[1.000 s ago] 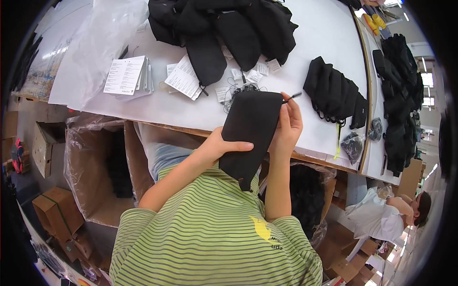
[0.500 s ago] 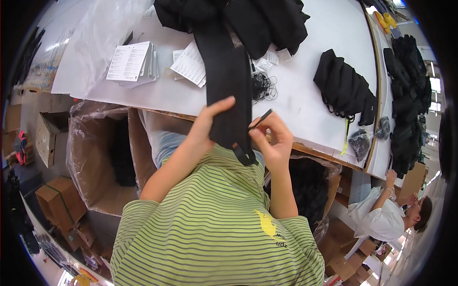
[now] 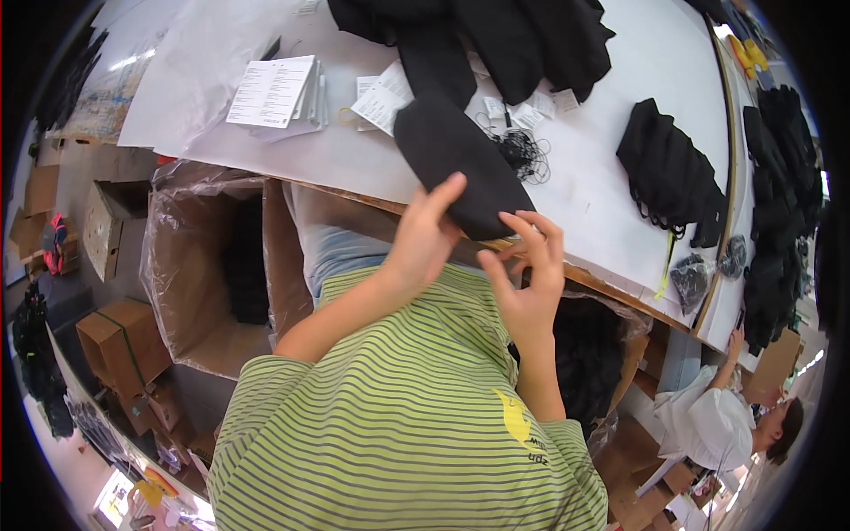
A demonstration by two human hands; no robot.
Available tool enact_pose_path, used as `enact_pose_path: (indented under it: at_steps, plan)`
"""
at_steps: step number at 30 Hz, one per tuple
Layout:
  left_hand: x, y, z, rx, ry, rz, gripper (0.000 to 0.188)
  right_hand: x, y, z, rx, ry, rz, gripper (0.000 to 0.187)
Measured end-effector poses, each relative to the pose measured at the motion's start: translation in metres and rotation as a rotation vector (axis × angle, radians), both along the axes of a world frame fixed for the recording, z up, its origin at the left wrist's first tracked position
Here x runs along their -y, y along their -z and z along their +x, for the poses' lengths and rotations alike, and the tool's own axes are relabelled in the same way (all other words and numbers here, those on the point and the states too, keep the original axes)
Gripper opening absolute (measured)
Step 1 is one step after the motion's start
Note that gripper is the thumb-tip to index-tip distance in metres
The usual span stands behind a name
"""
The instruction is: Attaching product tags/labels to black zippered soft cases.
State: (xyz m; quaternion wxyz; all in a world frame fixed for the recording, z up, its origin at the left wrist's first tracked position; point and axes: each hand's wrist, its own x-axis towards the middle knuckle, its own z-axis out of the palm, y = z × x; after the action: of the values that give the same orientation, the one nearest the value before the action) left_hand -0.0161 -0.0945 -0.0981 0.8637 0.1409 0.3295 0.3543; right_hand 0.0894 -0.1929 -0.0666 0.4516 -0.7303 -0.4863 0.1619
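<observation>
A long, flat black fabric piece [image 3: 460,168] with a rounded end hangs slanting at the table's near edge. My left hand [image 3: 429,232] is closed on its lower left side, thumb on top and the other fingers hidden beneath. At its lower right corner, my right hand [image 3: 536,270] has its fingertips against the edge. The right thumb stands apart from those fingers, and I see nothing between them. Just beyond the piece lies a tangle of thin black cords [image 3: 522,155] beside loose white printed tags [image 3: 385,97].
More black fabric pieces [image 3: 549,44] are heaped at the table's far side. A stack of white cards [image 3: 274,93] stands left, and a row of black pieces [image 3: 673,168] lies right. Lined cartons [image 3: 164,265] stand below the edge. A co-worker [image 3: 708,416] is at lower right.
The black fabric piece has tilted, its lower end swinging right, and its end loop no longer shows. My right hand no longer pinches the thin black strip; its fingers have spread.
</observation>
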Motion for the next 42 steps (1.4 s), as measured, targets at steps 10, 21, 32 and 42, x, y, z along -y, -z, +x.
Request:
enact_pose_path:
  at_steps: [10,21,32,42]
  plan:
    - [0.005,0.007,-0.033,-0.414,-0.074,0.263,0.057,0.004,0.033,0.022,-0.598,-0.033,0.014,0.025]
    - [-0.011,0.018,-0.046,-0.655,0.233,0.7,0.027,0.029,0.03,0.076,-0.853,-0.054,-0.108,0.023]
    - [-0.042,0.025,-0.064,-0.703,0.275,0.755,0.017,0.097,0.044,0.412,-0.63,0.82,0.811,0.052]
    - [-0.034,0.033,-0.033,-1.008,0.333,1.227,0.013,0.037,0.049,0.328,0.615,1.02,0.084,0.038]
